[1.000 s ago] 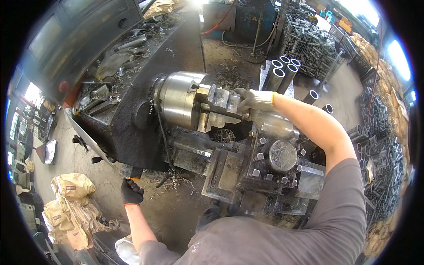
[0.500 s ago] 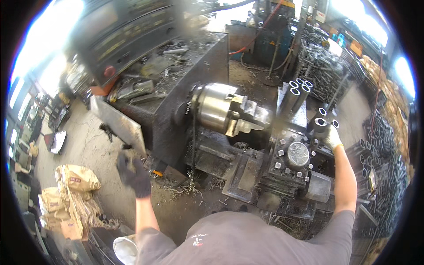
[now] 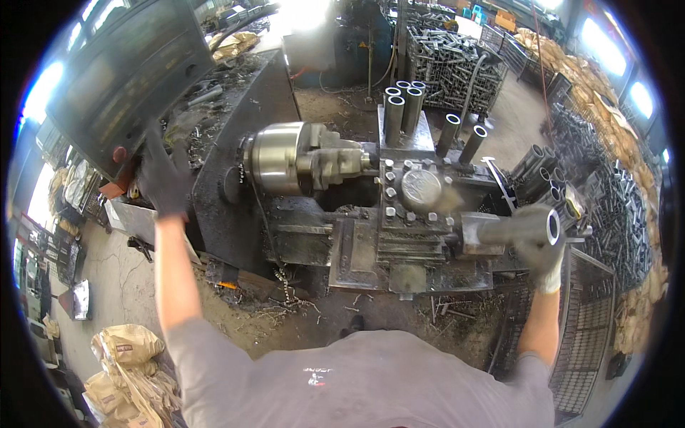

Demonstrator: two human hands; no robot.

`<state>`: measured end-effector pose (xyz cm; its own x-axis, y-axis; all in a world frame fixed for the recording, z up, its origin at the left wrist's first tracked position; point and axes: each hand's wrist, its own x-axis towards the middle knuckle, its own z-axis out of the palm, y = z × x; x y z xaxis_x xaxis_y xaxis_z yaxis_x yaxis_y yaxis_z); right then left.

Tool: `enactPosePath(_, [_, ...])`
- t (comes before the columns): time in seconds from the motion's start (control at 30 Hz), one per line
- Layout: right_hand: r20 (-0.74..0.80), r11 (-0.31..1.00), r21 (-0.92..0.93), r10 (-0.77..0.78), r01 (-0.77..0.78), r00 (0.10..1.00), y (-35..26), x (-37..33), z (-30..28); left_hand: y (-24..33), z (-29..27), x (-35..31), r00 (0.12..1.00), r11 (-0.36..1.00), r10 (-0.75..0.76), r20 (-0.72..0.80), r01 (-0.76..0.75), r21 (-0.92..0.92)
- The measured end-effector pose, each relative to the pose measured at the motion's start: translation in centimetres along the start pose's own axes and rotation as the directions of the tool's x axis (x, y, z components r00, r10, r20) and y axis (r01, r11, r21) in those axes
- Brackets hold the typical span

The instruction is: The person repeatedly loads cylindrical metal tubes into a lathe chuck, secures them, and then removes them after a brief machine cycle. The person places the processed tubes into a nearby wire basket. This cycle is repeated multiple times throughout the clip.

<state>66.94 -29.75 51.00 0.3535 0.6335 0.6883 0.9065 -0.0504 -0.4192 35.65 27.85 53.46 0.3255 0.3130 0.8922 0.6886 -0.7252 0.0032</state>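
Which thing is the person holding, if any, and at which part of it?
The right hand holds a metal tube near its visible open end; the left hand, blurred, appears empty.

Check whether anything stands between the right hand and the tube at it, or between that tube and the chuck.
Nothing visible separates the right hand from the tube it grips. Between the tube and the chuck, in this view, stands the bolted tool post.

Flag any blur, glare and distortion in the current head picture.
Head view: the left hand and the right hand, with its metal tube, are blurred; head view: glare whitens the upper-right windows and part of the top edge; head view: fisheye bending toward the black rim.
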Motion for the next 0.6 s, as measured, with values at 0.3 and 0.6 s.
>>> enactPosePath(0.3, [0.462, 0.873, 0.334, 0.177, -0.356, 0.869, -0.4, -9.5, 8.1, 17.6, -13.6, -44.1, 0.027, 0.693, -0.325, 0.945, 0.687, 0.218])
enactPosePath(0.6, [0.745, 0.863, 0.386, -0.083, -0.326, 0.662, -6.3, -13.0, 16.9, 18.6, -30.3, -56.7, -0.225, 0.448, -0.596, 0.771, 0.704, 0.552])
